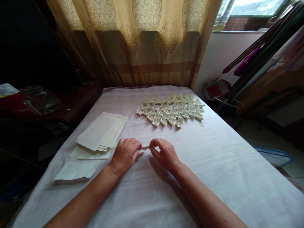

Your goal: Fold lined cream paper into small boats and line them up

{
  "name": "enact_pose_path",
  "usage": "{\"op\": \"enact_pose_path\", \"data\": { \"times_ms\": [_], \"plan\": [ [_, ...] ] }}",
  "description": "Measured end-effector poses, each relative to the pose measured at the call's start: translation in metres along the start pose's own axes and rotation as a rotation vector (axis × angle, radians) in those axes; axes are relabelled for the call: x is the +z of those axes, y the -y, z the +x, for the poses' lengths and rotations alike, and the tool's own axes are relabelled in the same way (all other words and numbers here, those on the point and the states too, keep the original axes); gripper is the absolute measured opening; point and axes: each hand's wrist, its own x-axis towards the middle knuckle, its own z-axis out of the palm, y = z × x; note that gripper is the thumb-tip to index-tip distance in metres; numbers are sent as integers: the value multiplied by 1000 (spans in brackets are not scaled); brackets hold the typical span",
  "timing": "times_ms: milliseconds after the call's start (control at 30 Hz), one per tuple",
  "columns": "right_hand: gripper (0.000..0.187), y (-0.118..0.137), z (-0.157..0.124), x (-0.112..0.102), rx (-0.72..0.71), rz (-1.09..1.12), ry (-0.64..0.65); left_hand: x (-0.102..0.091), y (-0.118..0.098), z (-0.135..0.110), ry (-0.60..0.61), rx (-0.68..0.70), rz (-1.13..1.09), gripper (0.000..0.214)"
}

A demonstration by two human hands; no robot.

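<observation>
Holding a small piece of paper point(145, 148) at clock centre.
Best kept level and evenly taut. Pinched at 9 o'clock by closed fingers point(136, 144) of the left hand point(125, 154), at 3 o'clock by those of the right hand point(165, 154). Near paper sheets point(98, 131) toward 10 o'clock, folded papers point(166, 111) toward 1 o'clock.

Seemingly paper point(145, 148); between both hands point(127, 152) point(164, 153)

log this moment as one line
left hand: pinching paper | right hand: pinching its other end | folded pieces: beyond hands | sheets: left of left hand
</observation>
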Motion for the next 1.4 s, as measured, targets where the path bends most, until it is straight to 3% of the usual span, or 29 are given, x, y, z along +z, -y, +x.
{"op": "enact_pose_path", "data": {
  "times_ms": [100, 200, 333, 433, 633, 867, 1100, 1400],
  "plan": [
    [15, -4, -3, 0, -125, 123, -185, 11, 7, 4, -222, 121, 86, 12],
    [15, -5, -4, 1, -252, 49, -193, 25, 14, 9, -325, 200, 113, 16],
    [11, -2, -9, 10, -386, -177, -2, 33, 16, 6, -249, 200, 31, 17],
    [7, 0, -13, 15, -371, -219, 87, 28, 13, -8, -165, 169, -56, 22],
    [7, -1, -16, 13, -310, -91, 141, 24, 13, -40, -71, 237, -174, 39],
    [14, -9, -14, 1, -309, 114, 224, 16, 12, -48, 72, 257, -98, 42],
    [10, -11, -12, 1, -265, 111, 267, 15, 6, -51, 58, 265, -39, 35],
    [8, 5, -17, 9, -35, 135, 234, 24, 4, -61, -8, 282, -110, 38]
  ]
}}
